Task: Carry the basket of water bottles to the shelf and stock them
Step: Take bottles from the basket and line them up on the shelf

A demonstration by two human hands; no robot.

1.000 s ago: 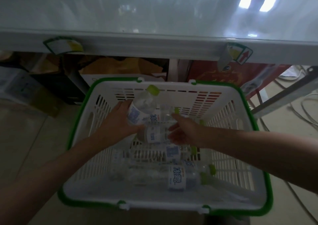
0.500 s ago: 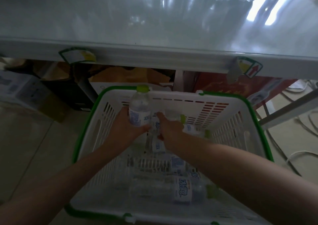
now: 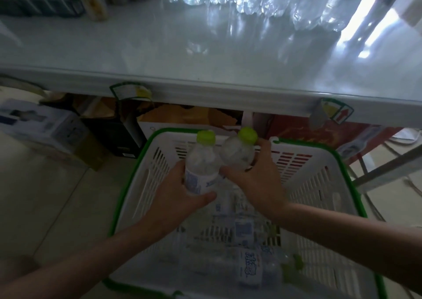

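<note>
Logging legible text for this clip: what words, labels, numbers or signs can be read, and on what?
Nothing reads clearly.
Bottle lying in the basket: blue characters, blurred.
Left-hand bottle: blue print, too small.
Left shelf tag: blank or blurred.
Right shelf tag: a red upward arrow, no legible words.

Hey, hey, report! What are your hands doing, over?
Left hand grips one bottle; right hand grips another. Both above basket, more bottles inside. Shelf front bare.
</note>
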